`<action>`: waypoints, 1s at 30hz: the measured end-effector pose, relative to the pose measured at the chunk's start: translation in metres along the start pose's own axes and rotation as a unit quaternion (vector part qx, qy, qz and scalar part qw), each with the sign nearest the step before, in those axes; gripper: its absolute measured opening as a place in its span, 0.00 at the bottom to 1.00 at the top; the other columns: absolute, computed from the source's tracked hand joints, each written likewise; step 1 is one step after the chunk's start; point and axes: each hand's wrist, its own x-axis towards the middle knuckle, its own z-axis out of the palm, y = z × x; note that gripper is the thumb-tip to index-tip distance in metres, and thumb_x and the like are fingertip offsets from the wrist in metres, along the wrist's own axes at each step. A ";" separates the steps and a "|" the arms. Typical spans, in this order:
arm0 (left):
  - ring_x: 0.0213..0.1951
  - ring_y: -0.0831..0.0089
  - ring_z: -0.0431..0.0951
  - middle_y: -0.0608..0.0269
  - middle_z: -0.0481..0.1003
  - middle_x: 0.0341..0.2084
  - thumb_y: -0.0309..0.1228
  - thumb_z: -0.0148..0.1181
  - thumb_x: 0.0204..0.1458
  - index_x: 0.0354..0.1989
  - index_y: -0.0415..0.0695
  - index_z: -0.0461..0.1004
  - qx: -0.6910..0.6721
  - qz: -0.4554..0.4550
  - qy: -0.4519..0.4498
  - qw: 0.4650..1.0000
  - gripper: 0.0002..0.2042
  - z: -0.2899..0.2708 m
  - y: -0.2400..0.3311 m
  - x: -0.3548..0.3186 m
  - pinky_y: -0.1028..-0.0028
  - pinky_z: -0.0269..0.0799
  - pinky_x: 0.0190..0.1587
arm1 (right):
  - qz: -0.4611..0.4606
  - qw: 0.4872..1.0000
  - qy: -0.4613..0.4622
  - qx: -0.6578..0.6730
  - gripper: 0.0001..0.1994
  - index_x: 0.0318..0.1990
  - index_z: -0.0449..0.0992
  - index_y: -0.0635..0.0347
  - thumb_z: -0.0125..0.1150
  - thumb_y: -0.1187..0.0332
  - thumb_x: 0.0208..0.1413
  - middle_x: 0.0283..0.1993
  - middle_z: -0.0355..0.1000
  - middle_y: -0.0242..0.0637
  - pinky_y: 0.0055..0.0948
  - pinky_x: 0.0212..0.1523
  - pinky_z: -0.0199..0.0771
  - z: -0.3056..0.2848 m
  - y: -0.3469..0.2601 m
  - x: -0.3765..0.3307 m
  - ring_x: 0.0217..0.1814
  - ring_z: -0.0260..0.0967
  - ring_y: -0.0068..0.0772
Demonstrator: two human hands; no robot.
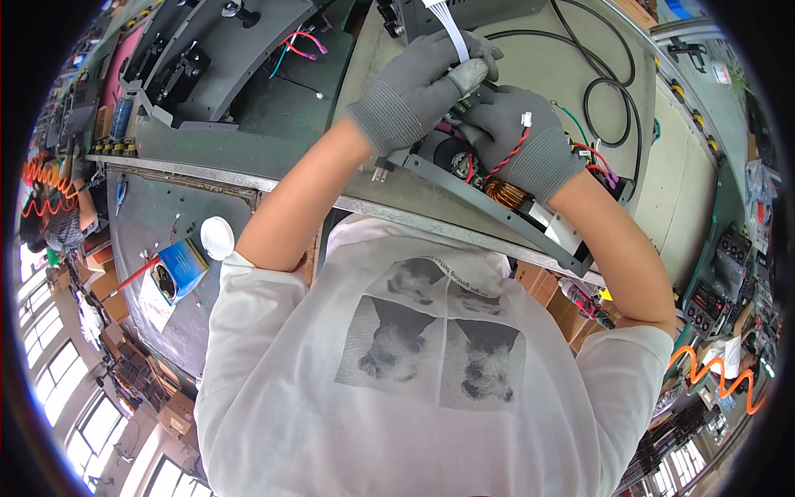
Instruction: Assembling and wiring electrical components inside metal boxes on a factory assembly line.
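My left hand (435, 79), in a grey knit glove, is closed with its thumb pressed to the fingers. A white flat multi-wire cable (450, 31) runs up out of its grip. Just below and to the right, my right hand (517, 137), gloved the same way, reaches into an open dark metal chassis (497, 214). Its fingertips are hidden behind the left thumb, so what they touch does not show. Beside the right hand lie a twisted red and black wire with a white plug (527, 121), a copper coil (505, 194) and a round black fan-like part (451, 155).
A black cable (609, 79) loops at the back right of the bench. Another curved dark housing (224, 58) with loose wires stands at the far left. On the lower left table are a blue box (184, 267) and a white round lid (217, 238). A person (66, 219) is at the far left.
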 end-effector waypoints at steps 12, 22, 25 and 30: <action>0.56 0.65 0.71 0.55 0.73 0.45 0.30 0.50 0.61 0.40 0.37 0.73 0.056 0.009 0.030 0.998 0.10 0.004 -0.007 0.003 0.66 0.64 0.60 | -0.001 1.000 0.005 0.014 0.08 0.31 0.82 0.53 0.62 0.62 0.49 0.31 0.77 0.43 0.43 0.38 0.78 0.012 0.001 0.010 0.35 0.76 0.47; 0.47 0.68 0.72 0.55 0.73 0.44 0.31 0.51 0.61 0.41 0.36 0.73 0.126 0.017 0.036 0.991 0.10 0.004 0.005 0.003 0.66 0.67 0.56 | 0.010 1.000 0.011 -0.010 0.09 0.33 0.82 0.55 0.61 0.62 0.51 0.32 0.78 0.46 0.43 0.37 0.78 0.008 0.000 0.015 0.35 0.77 0.47; 0.50 0.70 0.70 0.59 0.72 0.43 0.35 0.50 0.61 0.42 0.39 0.72 -0.099 -0.075 0.015 0.992 0.12 0.005 0.003 -0.008 0.68 0.65 0.56 | 0.016 0.999 -0.009 0.038 0.08 0.33 0.83 0.52 0.61 0.62 0.52 0.31 0.77 0.43 0.41 0.40 0.77 -0.017 0.002 0.006 0.37 0.77 0.46; 0.57 0.65 0.67 0.58 0.71 0.45 0.35 0.47 0.62 0.42 0.40 0.70 -0.153 -0.047 0.006 0.987 0.11 0.010 0.005 -0.014 0.66 0.60 0.60 | -0.156 0.963 -0.013 0.221 0.11 0.39 0.81 0.50 0.68 0.68 0.44 0.42 0.73 0.39 0.40 0.45 0.74 -0.035 0.010 -0.025 0.46 0.72 0.45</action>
